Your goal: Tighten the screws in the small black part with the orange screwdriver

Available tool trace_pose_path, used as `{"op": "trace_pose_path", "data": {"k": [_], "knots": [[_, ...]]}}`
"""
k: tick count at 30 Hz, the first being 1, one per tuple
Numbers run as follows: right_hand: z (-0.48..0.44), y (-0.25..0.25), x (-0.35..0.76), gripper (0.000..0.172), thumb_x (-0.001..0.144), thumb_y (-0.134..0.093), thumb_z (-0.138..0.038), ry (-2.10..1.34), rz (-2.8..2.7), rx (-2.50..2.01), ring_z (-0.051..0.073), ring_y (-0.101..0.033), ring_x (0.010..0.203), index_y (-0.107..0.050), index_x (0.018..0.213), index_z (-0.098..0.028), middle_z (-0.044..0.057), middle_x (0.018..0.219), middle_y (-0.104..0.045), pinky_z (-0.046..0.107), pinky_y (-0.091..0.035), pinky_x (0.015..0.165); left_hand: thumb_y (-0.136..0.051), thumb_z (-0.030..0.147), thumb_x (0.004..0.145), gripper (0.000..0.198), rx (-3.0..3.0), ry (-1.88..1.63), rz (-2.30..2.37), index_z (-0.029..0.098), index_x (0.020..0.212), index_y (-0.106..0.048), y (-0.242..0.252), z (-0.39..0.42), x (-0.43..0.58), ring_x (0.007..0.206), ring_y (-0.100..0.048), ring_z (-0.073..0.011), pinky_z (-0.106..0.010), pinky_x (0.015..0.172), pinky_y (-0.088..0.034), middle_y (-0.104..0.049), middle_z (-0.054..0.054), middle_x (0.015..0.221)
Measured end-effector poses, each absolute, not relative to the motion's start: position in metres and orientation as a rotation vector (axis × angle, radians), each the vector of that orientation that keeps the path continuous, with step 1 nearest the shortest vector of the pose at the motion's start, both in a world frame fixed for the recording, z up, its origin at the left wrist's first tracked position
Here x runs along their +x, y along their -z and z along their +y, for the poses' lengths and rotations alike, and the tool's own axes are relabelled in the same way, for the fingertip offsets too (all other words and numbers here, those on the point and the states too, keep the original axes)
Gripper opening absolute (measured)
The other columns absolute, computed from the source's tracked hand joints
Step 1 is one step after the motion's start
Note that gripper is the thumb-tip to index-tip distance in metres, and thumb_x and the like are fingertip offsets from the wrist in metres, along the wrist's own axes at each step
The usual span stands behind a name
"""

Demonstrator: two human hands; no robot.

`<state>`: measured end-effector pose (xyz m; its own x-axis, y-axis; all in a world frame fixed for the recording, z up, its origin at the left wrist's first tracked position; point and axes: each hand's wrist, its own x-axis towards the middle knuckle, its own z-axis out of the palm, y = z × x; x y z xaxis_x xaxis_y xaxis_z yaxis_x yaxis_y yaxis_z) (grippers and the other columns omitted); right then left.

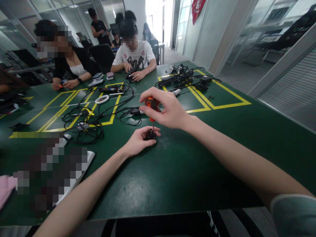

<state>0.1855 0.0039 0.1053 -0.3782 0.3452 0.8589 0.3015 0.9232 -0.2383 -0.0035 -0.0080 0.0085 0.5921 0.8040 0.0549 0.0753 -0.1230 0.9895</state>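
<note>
My right hand (168,110) is closed round the orange and black handle of a screwdriver (151,103), held upright with its thin shaft pointing down. The tip meets a small dark part (151,134) that stands on the green table (187,164). My left hand (139,141) pinches that part between thumb and fingers and holds it on the tabletop. Both forearms reach in from the near edge.
Black cables (91,120) and a white ring (102,99) lie over yellow tape lines to the left. More cables and adapters (185,79) are piled at the far right. Two people sit across the table, handling small items. A blurred-out object lies at the near left.
</note>
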Motion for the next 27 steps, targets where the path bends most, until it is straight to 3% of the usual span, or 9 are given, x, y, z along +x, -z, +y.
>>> {"op": "trace_pose_path", "data": {"k": [6, 11, 19, 27], "knots": [[0.0031, -0.1064, 0.189, 0.033, 0.095, -0.045, -0.016, -0.089, -2.049, -0.375, 0.015, -0.066, 0.086, -0.065, 0.121, -0.012, 0.008, 0.109, -0.074, 0.031, -0.055, 0.082, -0.085, 0.02, 0.075, 0.044, 1.569, -0.766, 0.755, 0.014, 0.118, -0.074, -0.0059, -0.0083, -0.0023, 0.108, -0.076, -0.024, -0.042, 0.109, -0.055, -0.081, -0.011, 0.114], [0.0029, -0.1056, 0.1886, 0.032, 0.098, -0.044, -0.016, -0.064, -2.056, -0.434, 0.014, -0.066, 0.084, -0.064, 0.122, -0.014, 0.007, 0.108, -0.075, 0.031, -0.057, 0.082, -0.089, 0.022, 0.073, 0.045, 1.536, -0.817, 0.773, 0.014, 0.115, -0.074, -0.0056, -0.0092, -0.0013, 0.116, -0.075, -0.0276, -0.046, 0.113, -0.054, -0.08, -0.013, 0.122], [0.0019, -0.1051, 0.1879, 0.029, 0.101, -0.054, -0.022, -0.059, -2.07, -0.476, 0.019, -0.072, 0.103, -0.063, 0.127, -0.015, 0.009, 0.119, -0.075, 0.036, -0.059, 0.091, -0.087, 0.02, 0.076, 0.046, 1.537, -0.748, 0.735, 0.014, 0.119, -0.072, -0.0055, -0.0053, -0.0025, 0.118, -0.075, -0.0275, -0.046, 0.114, -0.053, -0.081, -0.014, 0.122], [0.0026, -0.1047, 0.1868, 0.027, 0.101, -0.056, -0.02, -0.061, -2.052, -0.446, 0.019, -0.073, 0.107, -0.064, 0.125, -0.013, 0.01, 0.12, -0.076, 0.036, -0.058, 0.095, -0.087, 0.019, 0.075, 0.042, 1.544, -0.753, 0.732, 0.014, 0.114, -0.075, -0.0073, -0.0054, -0.002, 0.12, -0.075, -0.0279, -0.045, 0.115, -0.053, -0.08, -0.014, 0.124]]}}
